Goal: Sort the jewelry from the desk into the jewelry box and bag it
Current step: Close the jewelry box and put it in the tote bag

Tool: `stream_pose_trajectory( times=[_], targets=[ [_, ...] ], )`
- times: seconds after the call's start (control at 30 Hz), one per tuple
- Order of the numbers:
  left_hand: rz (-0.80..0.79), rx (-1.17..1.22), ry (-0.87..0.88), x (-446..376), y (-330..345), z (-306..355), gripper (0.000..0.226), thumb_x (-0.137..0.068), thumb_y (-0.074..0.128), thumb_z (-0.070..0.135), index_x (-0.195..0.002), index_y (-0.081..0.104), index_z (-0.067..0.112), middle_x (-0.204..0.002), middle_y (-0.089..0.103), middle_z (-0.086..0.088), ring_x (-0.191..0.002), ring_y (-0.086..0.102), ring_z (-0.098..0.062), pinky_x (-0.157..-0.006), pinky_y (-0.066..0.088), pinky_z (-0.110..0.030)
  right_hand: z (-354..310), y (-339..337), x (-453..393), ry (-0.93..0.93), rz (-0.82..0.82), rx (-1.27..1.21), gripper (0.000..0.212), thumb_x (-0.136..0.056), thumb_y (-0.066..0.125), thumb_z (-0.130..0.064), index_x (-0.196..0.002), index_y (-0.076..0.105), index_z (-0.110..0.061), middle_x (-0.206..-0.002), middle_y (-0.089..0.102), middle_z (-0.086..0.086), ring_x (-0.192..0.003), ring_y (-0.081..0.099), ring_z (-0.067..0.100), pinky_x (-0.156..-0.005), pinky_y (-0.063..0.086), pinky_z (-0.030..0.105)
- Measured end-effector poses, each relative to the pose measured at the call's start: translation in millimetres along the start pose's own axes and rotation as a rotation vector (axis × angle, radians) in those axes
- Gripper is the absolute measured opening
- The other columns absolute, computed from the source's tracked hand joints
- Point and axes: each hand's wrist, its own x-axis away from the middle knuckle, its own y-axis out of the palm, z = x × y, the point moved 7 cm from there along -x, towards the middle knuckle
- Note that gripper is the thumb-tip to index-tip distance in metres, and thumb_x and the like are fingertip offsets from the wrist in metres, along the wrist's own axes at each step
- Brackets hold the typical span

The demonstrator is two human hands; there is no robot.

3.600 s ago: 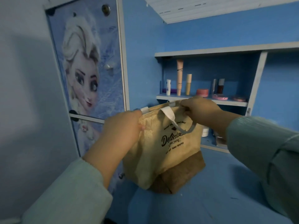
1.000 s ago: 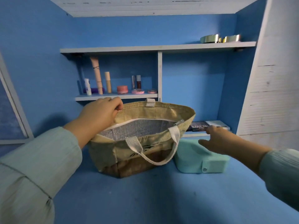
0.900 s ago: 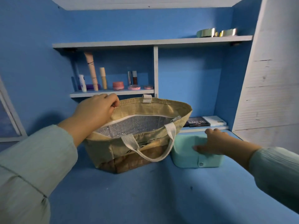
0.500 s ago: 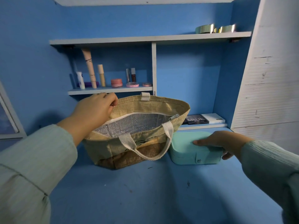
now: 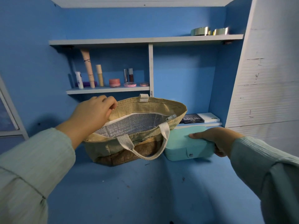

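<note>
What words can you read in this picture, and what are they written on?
"MATTE": on the dark flat palette lying on the low shelf behind the mint box; the smaller line under it is too blurred to read.
Tall beige tube on the middle shelf: dark print near its top and lower down, too small to read.
White box beside the palette: a small dark mark, unreadable.
Bag: dark print on its front, mostly hidden by the strap.
</note>
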Motion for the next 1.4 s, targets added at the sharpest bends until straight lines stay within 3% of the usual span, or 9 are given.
stream_pose_trajectory(
  times=[0.17,0.27,0.37,0.6,0.77,0.9,1.0,1.17,1.4],
  targets=[
    [0.008,0.012,-0.004,3.4,-2.1,3.8,0.011,-0.093,0.048,0.019,-0.102,0.054,0.02,-0.101,0.059,0.0,-0.092,0.054,-0.022,-0.063,0.042,-0.033,-0.2,2.0,4.2,0.006,-0.042,-0.203,0.049,-0.067,0.081,-0.036,-0.097,0.049,-0.013,-0.086,0.059,0.009,-0.07,0.057,0.022,-0.056,0.048,0.032],
    [0.029,0.022,0.006,7.6,-4.2,7.6,0.01,-0.092,0.051,0.017,-0.101,0.056,0.018,-0.1,0.06,-0.002,-0.091,0.055,-0.024,-0.062,0.041,-0.033,-4.3,0.2,10.8,-0.023,-0.038,-0.291,0.049,-0.072,0.078,-0.032,-0.108,0.05,-0.013,-0.091,0.062,0.01,-0.072,0.061,0.023,-0.058,0.052,0.034],
    [0.056,0.024,0.012,11.9,-6.8,11.5,0.011,-0.092,0.052,0.017,-0.101,0.058,0.017,-0.099,0.06,-0.002,-0.091,0.056,-0.025,-0.06,0.041,-0.032,-10.1,-7.3,19.3,-0.09,0.023,-0.293,0.043,-0.077,0.073,-0.029,-0.107,0.047,-0.013,-0.086,0.057,0.007,-0.07,0.057,0.021,-0.056,0.047,0.031],
    [0.044,0.039,0.029,15.4,-5.3,23.8,0.012,-0.092,0.052,0.018,-0.102,0.057,0.017,-0.099,0.059,-0.003,-0.09,0.056,-0.025,-0.06,0.045,-0.034,-13.0,-54.9,39.5,-0.206,0.204,-0.335,0.055,-0.077,0.071,-0.027,-0.122,0.046,-0.007,-0.104,0.056,0.011,-0.088,0.056,0.028,-0.074,0.049,0.038],
    [0.006,0.024,0.049,12.7,-3.0,36.6,0.014,-0.095,0.045,0.022,-0.105,0.053,0.019,-0.103,0.057,-0.002,-0.093,0.054,-0.023,-0.064,0.044,-0.033,-13.7,-89.1,54.9,-0.259,0.304,-0.483,0.059,-0.077,0.071,-0.029,-0.125,0.045,-0.006,-0.108,0.057,0.011,-0.09,0.059,0.027,-0.074,0.05,0.037],
    [-0.028,0.001,0.043,12.3,-2.6,41.6,0.014,-0.097,0.041,0.024,-0.107,0.051,0.022,-0.104,0.056,0.001,-0.094,0.053,-0.02,-0.065,0.044,-0.031,-15.8,-102.2,65.7,-0.293,0.329,-0.585,0.056,-0.077,0.071,-0.028,-0.123,0.047,-0.007,-0.1,0.058,0.009,-0.073,0.059,0.021,-0.063,0.05,0.034],
    [-0.041,-0.015,0.051,14.1,-3.1,45.3,0.014,-0.097,0.042,0.024,-0.108,0.05,0.022,-0.104,0.056,0.002,-0.094,0.053,-0.02,-0.063,0.041,-0.029,-17.4,-106.6,74.5,-0.295,0.337,-0.633,0.057,-0.074,0.072,-0.031,-0.121,0.049,-0.009,-0.104,0.06,0.009,-0.079,0.062,0.024,-0.063,0.051,0.034],
    [-0.079,-0.066,0.057,16.0,-4.2,54.0,0.016,-0.098,0.038,0.024,-0.112,0.045,0.026,-0.109,0.052,0.004,-0.097,0.051,-0.016,-0.061,0.032,-0.024,-29.2,-111.2,96.1,-0.329,0.314,-0.686,0.043,-0.08,0.069,-0.029,-0.112,0.047,-0.012,-0.099,0.058,0.007,-0.071,0.058,0.019,-0.049,0.043,0.029],
    [-0.091,0.033,-0.005,13.5,-11.9,54.1,0.009,-0.097,0.041,0.026,-0.105,0.045,0.028,-0.103,0.055,0.007,-0.091,0.049,-0.012,-0.065,0.035,-0.023,-50.7,-79.9,128.6,-0.364,0.172,-0.668,0.037,-0.083,0.066,-0.028,-0.11,0.045,-0.014,-0.085,0.054,0.004,-0.067,0.055,0.018,-0.05,0.046,0.029]
  ],
)
